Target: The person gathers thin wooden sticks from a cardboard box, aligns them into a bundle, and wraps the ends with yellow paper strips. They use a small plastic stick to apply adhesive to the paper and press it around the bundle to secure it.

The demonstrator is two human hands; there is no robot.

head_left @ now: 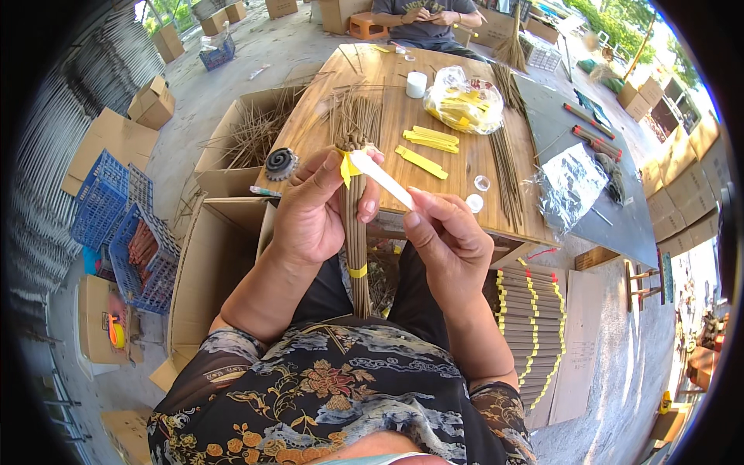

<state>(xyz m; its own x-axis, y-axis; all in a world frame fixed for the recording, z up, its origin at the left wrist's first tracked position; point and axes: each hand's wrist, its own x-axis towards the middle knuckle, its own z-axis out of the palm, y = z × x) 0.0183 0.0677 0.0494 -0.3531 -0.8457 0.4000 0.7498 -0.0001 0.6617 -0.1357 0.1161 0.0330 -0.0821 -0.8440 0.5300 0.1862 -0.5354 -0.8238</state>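
My left hand (pixel 310 213) is closed round an upright bundle of thin brown incense sticks (pixel 354 244), near its upper end. A yellow band (pixel 358 272) circles the bundle lower down. A paper strip (pixel 387 184), yellow at the bundle and pale along its length, stretches from under my left thumb toward the right. Its free end is pinched between the thumb and fingers of my right hand (pixel 456 240). Beyond the bundle, loose sticks (pixel 358 116) lie on the wooden table (pixel 310 139). Yellow strips (pixel 430 139) lie on the table to the right.
A clear bag of yellow strips (pixel 465 102) and a white jar (pixel 416 85) stand farther back. Cardboard boxes (pixel 203 271) and blue crates (pixel 143 260) are at left. Banded bundles (pixel 535 333) lie at lower right. Across the table sits another person (pixel 426 27).
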